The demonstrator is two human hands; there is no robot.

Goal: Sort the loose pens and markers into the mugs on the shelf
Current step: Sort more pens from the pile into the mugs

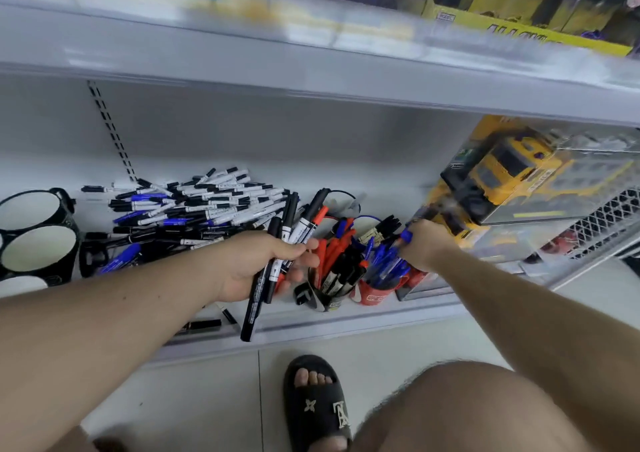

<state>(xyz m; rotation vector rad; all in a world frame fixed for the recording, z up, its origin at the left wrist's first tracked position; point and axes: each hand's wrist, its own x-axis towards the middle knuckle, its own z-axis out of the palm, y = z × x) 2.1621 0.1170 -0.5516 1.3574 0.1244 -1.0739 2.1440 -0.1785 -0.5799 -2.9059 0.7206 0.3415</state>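
The left hand (266, 264) is gripping a fanned bundle of black and white markers (289, 233), fingers and thumb curled round their middles, so that the caps are pointing up and away from the palm while one long black marker is hanging down past the wrist over the shelf edge. Just beyond its fingertips, a black mug (323, 296) packed with red and black markers is leaning toward the person, and touching that on the far side is a red mug (372, 294) crowded with blue ballpoint pens.

The right hand (427, 247) is reaching over the red mug, its fingertips pinching the blue cap of a blue pen (406, 235) whose lower end is disappearing among the others in the mug. How tightly the remaining fingers are folding is hard to tell, since the back of the hand is facing the camera.

Behind the left hand, a loose heap of black, white and blue markers (194, 206) is lying on the white metal shelf (346, 316). Further out to that hand's outer side, a cluster of black mugs with white insides (38, 247) is standing well apart from the filled ones. Past the right hand, a boxed yellow toy truck (512, 171) is sitting on the same shelf. Below both hands, a foot in a black slide sandal (318, 403) is resting on the pale tiled floor.
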